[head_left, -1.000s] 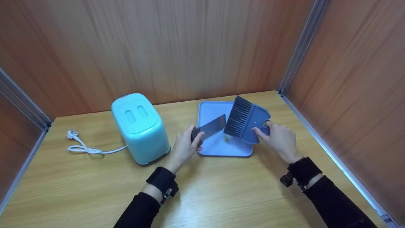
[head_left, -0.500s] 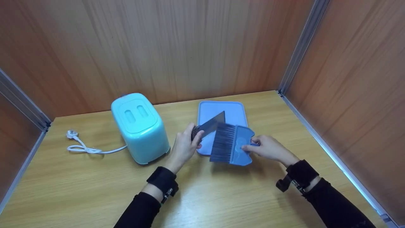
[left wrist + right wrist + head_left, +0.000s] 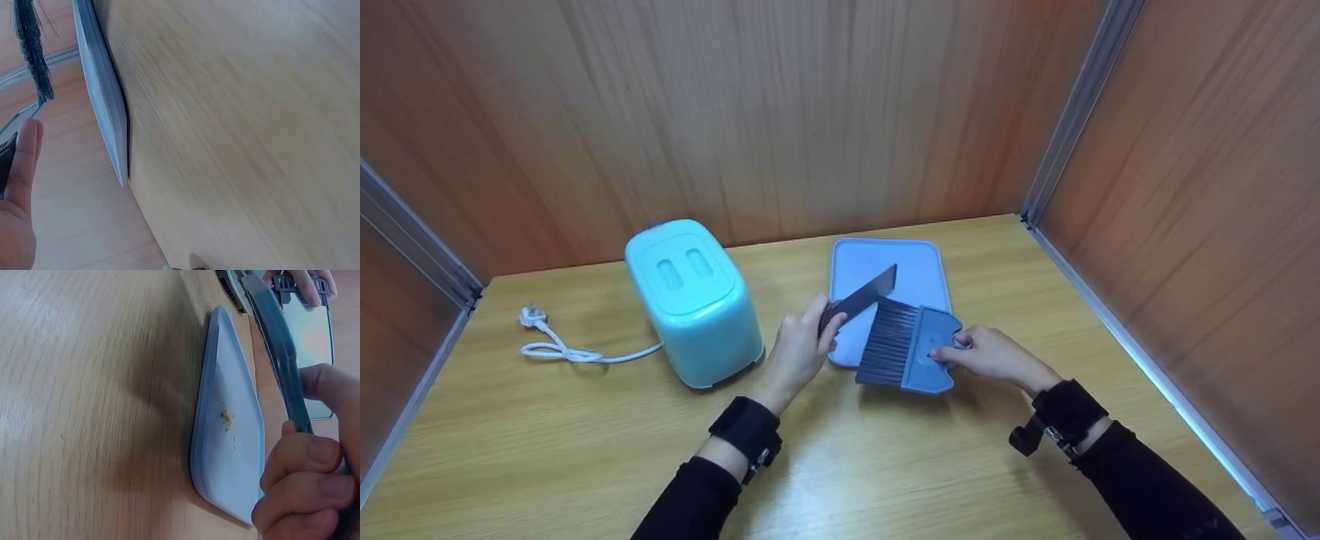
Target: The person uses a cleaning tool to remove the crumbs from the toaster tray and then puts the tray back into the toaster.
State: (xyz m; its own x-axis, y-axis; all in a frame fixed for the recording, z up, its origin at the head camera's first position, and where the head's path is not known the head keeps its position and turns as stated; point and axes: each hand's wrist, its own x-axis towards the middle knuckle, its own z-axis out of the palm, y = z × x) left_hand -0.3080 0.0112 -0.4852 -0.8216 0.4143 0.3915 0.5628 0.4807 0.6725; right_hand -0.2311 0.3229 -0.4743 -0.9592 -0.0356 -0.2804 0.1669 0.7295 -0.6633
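In the left hand (image 3: 799, 343), the grip is curled closed round a grey panel (image 3: 874, 291) – over the tray's (image 3: 915, 259) nine-o'clock side; the right hand (image 3: 997, 356) pinches the brush (image 3: 911, 348) at five o'clock, near crumbs (image 3: 226, 419).

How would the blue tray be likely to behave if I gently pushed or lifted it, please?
The blue tray is probably stiff, as it shows no sag or bend. It would likely slide rather than tip, lying low and flat on the table. The yellowish crumbs look loose, so they might shift if it tilted.
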